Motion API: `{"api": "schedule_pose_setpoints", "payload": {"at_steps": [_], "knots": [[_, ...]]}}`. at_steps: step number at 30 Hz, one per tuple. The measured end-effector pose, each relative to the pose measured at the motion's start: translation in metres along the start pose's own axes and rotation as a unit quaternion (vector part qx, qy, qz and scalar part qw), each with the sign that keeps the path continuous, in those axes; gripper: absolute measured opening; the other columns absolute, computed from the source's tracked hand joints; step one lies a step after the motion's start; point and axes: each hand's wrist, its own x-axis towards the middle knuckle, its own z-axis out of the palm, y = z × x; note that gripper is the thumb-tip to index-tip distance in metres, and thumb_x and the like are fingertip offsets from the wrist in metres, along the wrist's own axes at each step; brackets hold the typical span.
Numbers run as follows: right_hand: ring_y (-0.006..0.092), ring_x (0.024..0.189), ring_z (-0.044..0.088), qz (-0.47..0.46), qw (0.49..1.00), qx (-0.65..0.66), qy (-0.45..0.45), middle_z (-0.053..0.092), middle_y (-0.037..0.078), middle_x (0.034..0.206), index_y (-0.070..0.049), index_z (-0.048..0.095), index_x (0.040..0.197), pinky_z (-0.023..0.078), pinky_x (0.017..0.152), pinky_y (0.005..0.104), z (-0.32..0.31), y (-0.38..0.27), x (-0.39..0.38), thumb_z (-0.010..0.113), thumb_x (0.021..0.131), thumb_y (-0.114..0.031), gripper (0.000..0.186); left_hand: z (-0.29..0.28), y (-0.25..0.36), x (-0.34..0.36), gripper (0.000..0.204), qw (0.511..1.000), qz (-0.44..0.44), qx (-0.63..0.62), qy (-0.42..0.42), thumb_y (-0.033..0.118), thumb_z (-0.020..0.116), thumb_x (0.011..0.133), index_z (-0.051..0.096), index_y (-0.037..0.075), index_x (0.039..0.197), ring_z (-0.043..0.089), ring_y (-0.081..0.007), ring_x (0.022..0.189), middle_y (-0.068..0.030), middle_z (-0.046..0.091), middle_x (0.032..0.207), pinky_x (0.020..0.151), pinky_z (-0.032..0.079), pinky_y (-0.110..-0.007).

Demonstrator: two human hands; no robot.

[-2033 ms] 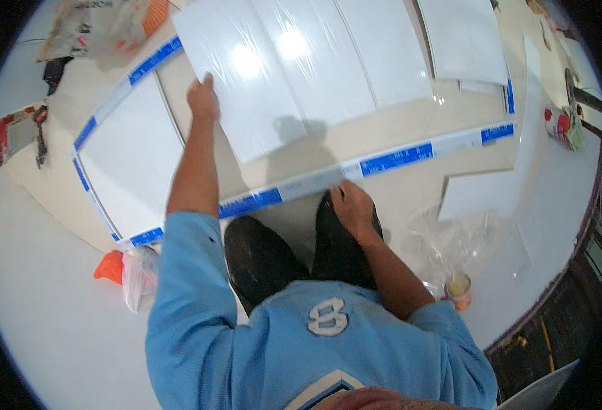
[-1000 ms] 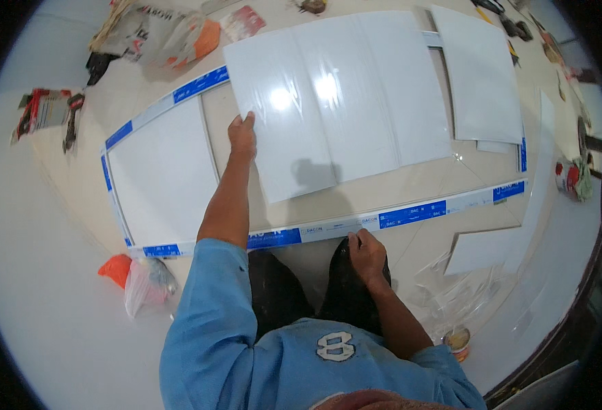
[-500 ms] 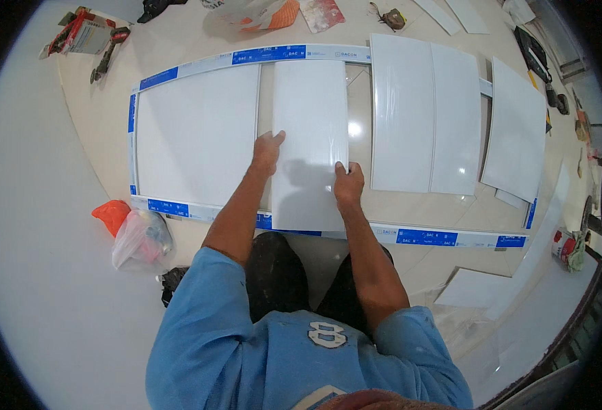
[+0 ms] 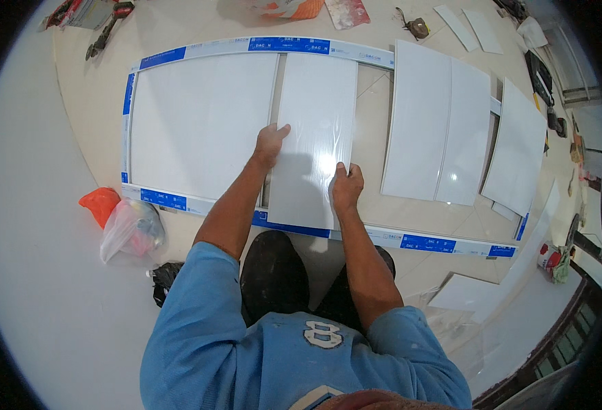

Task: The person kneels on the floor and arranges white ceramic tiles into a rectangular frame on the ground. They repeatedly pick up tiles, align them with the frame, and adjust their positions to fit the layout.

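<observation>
Head view looks down on a tiled floor (image 4: 366, 102), where a long white frame (image 4: 420, 242) with blue-printed bands lies crosswise before the person. A narrow white panel (image 4: 315, 116) spans the frame left of its middle, its far end at the far rail and its near end at the near rail; whether it is seated in the rails cannot be told. The left hand (image 4: 269, 145) has its grip closed on the panel's left edge, thumb on the upper face. Nearer the person, the right hand (image 4: 347, 188) grips the right edge, thumb likewise on top; the fingertips beneath are hidden.

Between the frame's left end and this panel lies a broad white sheet (image 4: 202, 123), with a slim gap dividing the two. Bare floor shows just right of the held panel, followed by a pair of white boards (image 4: 438, 123) side by side, overlapping the far rail and stopping short of the near one. Another white board (image 4: 516, 147) lies askew at the frame's right end.

Beside the frame's near-left corner rest an orange bag (image 4: 101, 205) and a translucent bag (image 4: 137, 232), touching. Below the near-right corner, a white offcut (image 4: 468, 292) lies on the floor.
</observation>
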Motion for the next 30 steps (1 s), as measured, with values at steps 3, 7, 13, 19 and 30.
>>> {"api": "schedule_pose_setpoints", "payload": {"at_steps": [3,7,13,19,30], "knots": [[0.0241,0.079,0.060,0.012,1.000,0.024,-0.014,0.066,0.014,0.087,0.006,0.067,0.098,0.050,0.077,0.0387,0.003,-0.003,-0.001,0.067,0.098,-0.016,0.022,-0.002,-0.003,0.003,0.034,1.000,0.009,-0.006,0.024,0.030,0.072,0.096,0.064,-0.003,0.098,0.050,-0.0168,0.084,-0.0038,0.055,0.088,0.074,0.045,-0.037],[0.0153,0.077,0.054,0.019,0.998,0.058,0.000,0.061,0.005,0.082,0.005,0.067,0.096,0.047,0.073,0.0335,0.008,-0.004,-0.004,0.068,0.098,-0.015,0.021,-0.007,-0.007,0.010,0.034,1.000,0.015,-0.019,-0.017,0.030,0.072,0.096,0.059,0.000,0.087,0.046,-0.0153,0.075,-0.0018,0.051,0.080,0.065,0.042,-0.038],[0.0152,0.078,0.054,0.020,0.999,0.032,0.025,0.062,0.005,0.083,0.005,0.068,0.099,0.048,0.074,0.0333,0.012,-0.011,-0.008,0.068,0.099,-0.017,0.022,-0.012,0.002,0.006,0.040,0.998,0.048,0.050,-0.011,0.033,0.072,0.096,0.056,0.002,0.078,0.043,-0.0133,0.069,-0.0010,0.045,0.072,0.058,0.039,-0.037],[0.0263,0.079,0.064,-0.004,0.999,-0.011,0.041,0.067,0.016,0.084,0.004,0.067,0.099,0.052,0.077,0.0416,0.015,-0.010,0.003,0.068,0.098,-0.017,0.021,-0.010,0.013,0.022,0.052,0.950,0.093,0.297,0.032,0.049,0.066,0.099,0.057,0.002,0.079,0.057,-0.0253,0.068,-0.0102,0.059,0.071,0.066,0.049,-0.045],[0.0446,0.096,0.071,-0.032,0.993,-0.048,0.098,0.071,0.029,0.102,0.000,0.063,0.119,0.056,0.087,0.0510,0.034,0.026,0.007,0.069,0.097,-0.027,0.036,-0.018,0.160,0.234,0.080,0.601,0.598,0.529,0.034,0.032,0.076,0.092,0.042,-0.003,0.155,0.036,-0.0407,0.152,-0.0280,0.044,0.159,0.126,0.029,-0.049]]}}
